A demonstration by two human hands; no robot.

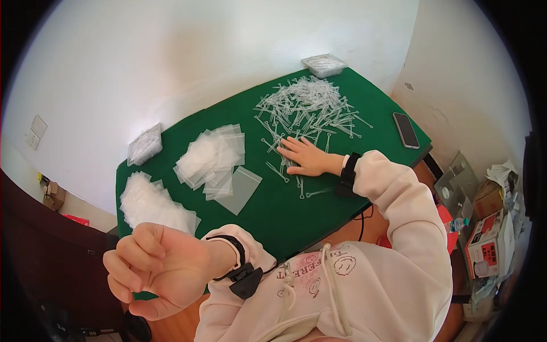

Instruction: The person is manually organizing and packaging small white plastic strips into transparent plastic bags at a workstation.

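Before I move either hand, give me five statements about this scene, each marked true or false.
1. The right hand is spread over clear plastic sticks. True.
2. The phone lies left of the clear bags. False: the phone is right of the sticks.
3. The left hand has its fingers curled. True.
4. The green table holds only one pile of bags. False: there are two piles.
5. A black strap circles the right wrist. True.

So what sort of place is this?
Perhaps a small workroom, maybe in a home: a green-topped table holds a heap of clear plastic sticks and piles of small clear bags.
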